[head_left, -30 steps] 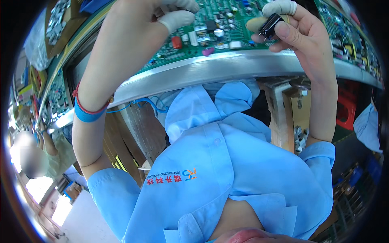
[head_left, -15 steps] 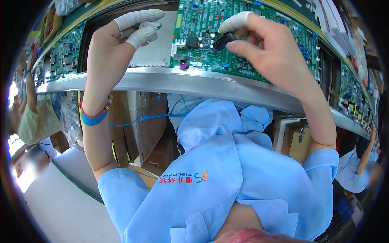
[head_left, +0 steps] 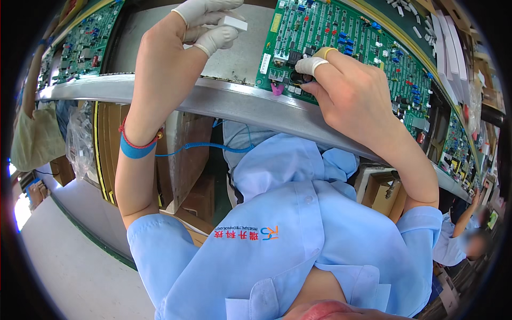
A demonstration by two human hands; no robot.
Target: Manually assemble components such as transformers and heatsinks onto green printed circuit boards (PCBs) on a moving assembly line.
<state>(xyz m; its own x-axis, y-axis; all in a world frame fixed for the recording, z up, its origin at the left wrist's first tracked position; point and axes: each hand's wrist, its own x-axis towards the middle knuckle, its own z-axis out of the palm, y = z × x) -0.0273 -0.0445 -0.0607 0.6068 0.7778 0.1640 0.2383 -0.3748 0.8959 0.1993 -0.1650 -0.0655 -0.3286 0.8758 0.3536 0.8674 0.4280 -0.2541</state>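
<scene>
Over a grey metal plate (head_left: 234,64), my left hand (head_left: 178,58) pinches a small white rectangular block (head_left: 233,23) between fingers in white finger cots. My right hand (head_left: 346,85), with a white and a yellowish finger cot, is closed on a black cylindrical part, likely a capacitor (head_left: 298,79). That part sits low at the near left corner of a green circuit board (head_left: 320,21), beside a purple piece (head_left: 277,89). Its lower end and leads are hidden. Small blue, red, white and black components cover the board.
A silver metal rail (head_left: 234,104) runs along the near side. More circuit boards lie at the left (head_left: 85,45) and right (head_left: 456,144). Small white pieces (head_left: 410,13) lie at the far right. A coiled blue cord (head_left: 213,145) hangs below the rail by my wristband.
My right hand has brought the black part down to the board's near left corner. The white block in my left hand now shows clearly. The board appears further right in view.
</scene>
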